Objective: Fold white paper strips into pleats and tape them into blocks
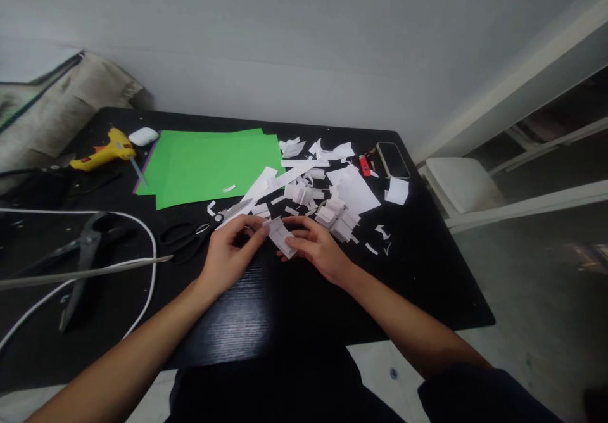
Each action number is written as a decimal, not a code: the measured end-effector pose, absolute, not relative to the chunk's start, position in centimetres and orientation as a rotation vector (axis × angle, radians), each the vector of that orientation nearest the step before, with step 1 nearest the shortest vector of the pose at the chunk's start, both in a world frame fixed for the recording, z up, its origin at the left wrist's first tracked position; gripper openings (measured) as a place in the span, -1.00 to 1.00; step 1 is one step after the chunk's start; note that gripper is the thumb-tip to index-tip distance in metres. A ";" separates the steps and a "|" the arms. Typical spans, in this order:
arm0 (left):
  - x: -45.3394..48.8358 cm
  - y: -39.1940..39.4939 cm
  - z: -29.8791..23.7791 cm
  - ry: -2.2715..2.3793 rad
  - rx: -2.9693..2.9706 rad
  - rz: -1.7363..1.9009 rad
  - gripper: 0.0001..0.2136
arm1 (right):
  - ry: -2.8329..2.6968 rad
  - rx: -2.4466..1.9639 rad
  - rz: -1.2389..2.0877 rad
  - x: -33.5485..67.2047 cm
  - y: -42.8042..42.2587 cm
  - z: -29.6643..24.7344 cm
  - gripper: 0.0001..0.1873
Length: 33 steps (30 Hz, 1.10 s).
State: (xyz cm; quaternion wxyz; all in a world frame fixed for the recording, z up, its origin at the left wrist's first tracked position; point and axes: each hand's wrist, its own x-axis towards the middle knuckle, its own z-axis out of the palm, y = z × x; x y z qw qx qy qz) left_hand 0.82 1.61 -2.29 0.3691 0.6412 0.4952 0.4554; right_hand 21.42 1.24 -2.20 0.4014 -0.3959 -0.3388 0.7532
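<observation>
Both my hands meet over the black table [266, 321] on one small folded white paper piece [281, 235]. My left hand [232, 252] pinches its left end with fingers curled. My right hand [317, 247] grips its right side, thumb on top. Just behind them lies a pile of folded white paper pieces [338, 215] and cut strips [304, 170]. Black-handled scissors [199, 232] lie just left of my left hand.
Green paper sheets [209, 163] lie at the back, with a yellow glue gun [103, 151] and a white case [143, 135] to their left. A phone [393, 159] and a red lighter [365, 166] sit back right. A white cable [142, 246] and pliers [80, 252] lie left.
</observation>
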 end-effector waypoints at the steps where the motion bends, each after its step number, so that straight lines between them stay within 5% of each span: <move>1: 0.8 1.6 -2.4 1.270 1.641 1.171 -0.86 | -0.868 -1.006 1.894 21.4 1.2 -2.3 -0.49; 12: 0.8 1.7 -2.5 1.215 1.672 1.180 -0.89 | -1.121 -1.041 1.713 21.3 1.0 -2.8 -0.48; 22: 0.7 1.6 -2.5 1.162 1.840 1.108 -0.93 | -1.407 -1.013 1.167 21.4 0.9 -2.7 -0.95; 33: 1.0 1.5 -1.9 1.117 1.703 1.137 -0.95 | -1.305 -1.102 1.336 21.3 0.8 -2.4 -0.90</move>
